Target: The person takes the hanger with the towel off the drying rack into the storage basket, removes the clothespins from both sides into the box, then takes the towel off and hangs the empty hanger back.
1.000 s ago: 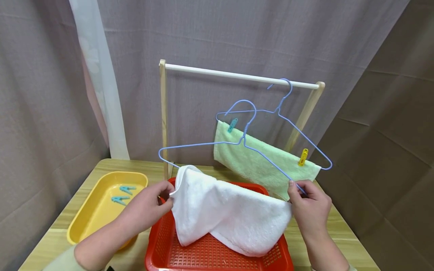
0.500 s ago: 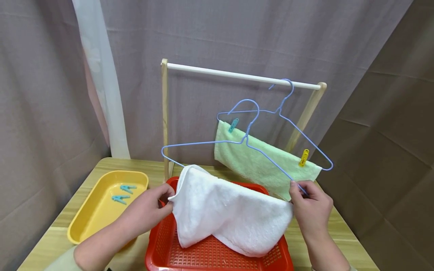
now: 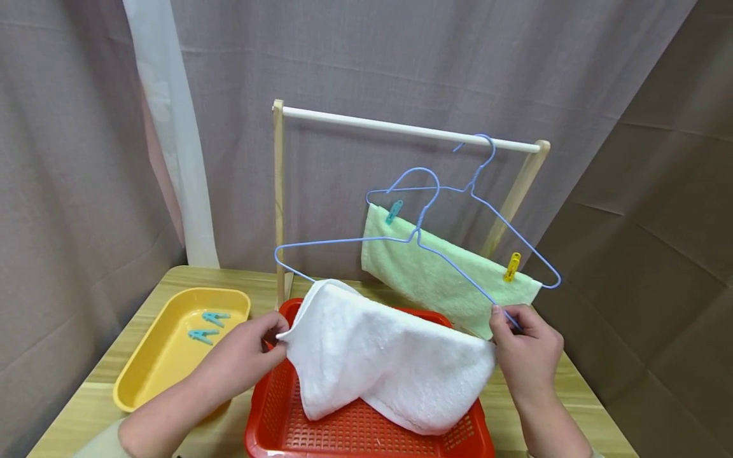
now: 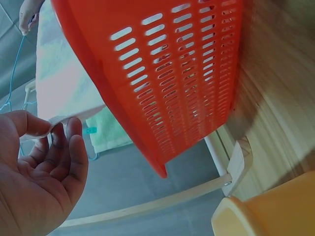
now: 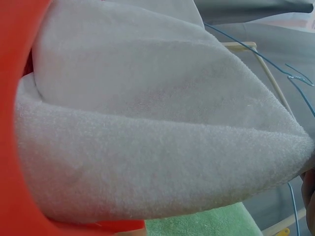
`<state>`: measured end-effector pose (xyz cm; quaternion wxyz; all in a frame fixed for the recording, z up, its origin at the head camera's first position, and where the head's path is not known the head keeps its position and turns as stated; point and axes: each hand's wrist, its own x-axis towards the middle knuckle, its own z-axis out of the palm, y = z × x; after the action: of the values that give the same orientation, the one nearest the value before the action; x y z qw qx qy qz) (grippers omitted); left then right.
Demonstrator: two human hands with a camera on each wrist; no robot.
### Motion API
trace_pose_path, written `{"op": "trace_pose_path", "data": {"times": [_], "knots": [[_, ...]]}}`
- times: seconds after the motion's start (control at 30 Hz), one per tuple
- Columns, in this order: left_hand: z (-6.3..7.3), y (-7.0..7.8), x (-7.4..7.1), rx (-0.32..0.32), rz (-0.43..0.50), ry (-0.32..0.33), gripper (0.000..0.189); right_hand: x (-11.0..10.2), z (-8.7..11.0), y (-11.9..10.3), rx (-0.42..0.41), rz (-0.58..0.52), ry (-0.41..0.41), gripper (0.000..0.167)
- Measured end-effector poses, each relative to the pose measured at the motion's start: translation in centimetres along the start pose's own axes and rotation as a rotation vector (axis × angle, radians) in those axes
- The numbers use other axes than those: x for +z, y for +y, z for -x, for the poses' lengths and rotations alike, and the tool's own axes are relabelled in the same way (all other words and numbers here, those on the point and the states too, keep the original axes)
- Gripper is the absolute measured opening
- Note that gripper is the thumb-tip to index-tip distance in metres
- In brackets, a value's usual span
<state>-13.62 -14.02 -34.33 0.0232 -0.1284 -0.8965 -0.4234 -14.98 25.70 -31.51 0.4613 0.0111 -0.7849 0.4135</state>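
A white towel (image 3: 389, 356) is draped over the lower bar of a blue wire hanger (image 3: 332, 242), above the red basket. In the head view my left hand (image 3: 252, 346) pinches the towel's left corner between thumb and fingers, pulling it out to a point. The left wrist view shows that same hand (image 4: 44, 167) with the white edge at its fingertips. My right hand (image 3: 528, 350) grips the hanger's right end, beside the towel's right edge. Close up in the right wrist view, the towel (image 5: 147, 132) fills most of the picture and little of that hand shows.
Beneath the towel stands a red perforated basket (image 3: 272, 407). A yellow tray (image 3: 154, 356) on the left holds two teal clothespins (image 3: 202, 336). Behind, a wooden rack (image 3: 279, 191) carries another blue hanger (image 3: 504, 219) with a green towel (image 3: 424, 267), clipped by a teal and a yellow clothespin (image 3: 512, 267).
My left hand has drawn the towel's corner slightly further left, stretching it out. The held hanger has shifted a little to the right in the head view; the right hand keeps its grip.
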Motion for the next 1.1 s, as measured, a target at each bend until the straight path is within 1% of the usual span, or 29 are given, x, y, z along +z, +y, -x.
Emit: {"op": "trace_pose_path", "data": {"times": [0.13, 0.37, 0.63, 0.73, 0.87, 1.1], "knots": [[0.0, -0.2, 0.0, 0.007, 0.001, 0.008, 0.013, -0.1, 0.0, -0.1, 0.0, 0.002, 0.01, 0.014], [0.0, -0.4, 0.2, 0.016, 0.002, 0.015, 0.013, -0.2, -0.1, 0.0, 0.028, 0.002, 0.017, 0.013], [0.0, -0.5, 0.1, -0.017, -0.004, 0.005, 0.016, -0.2, 0.0, 0.1, 0.036, -0.005, 0.01, 0.013], [0.0, -0.4, 0.0, -0.02, -0.004, 0.011, 0.015, -0.2, 0.0, 0.2, 0.035, -0.009, 0.011, 0.012], [0.0, -0.2, -0.4, -0.024, 0.001, 0.026, 0.014, -0.1, 0.1, 0.2, 0.032, -0.016, 0.013, 0.011], [-0.1, 0.1, -1.5, -0.057, -0.003, 0.036, 0.018, 0.0, 0.2, 0.1, 0.018, -0.026, 0.013, 0.012]]}}
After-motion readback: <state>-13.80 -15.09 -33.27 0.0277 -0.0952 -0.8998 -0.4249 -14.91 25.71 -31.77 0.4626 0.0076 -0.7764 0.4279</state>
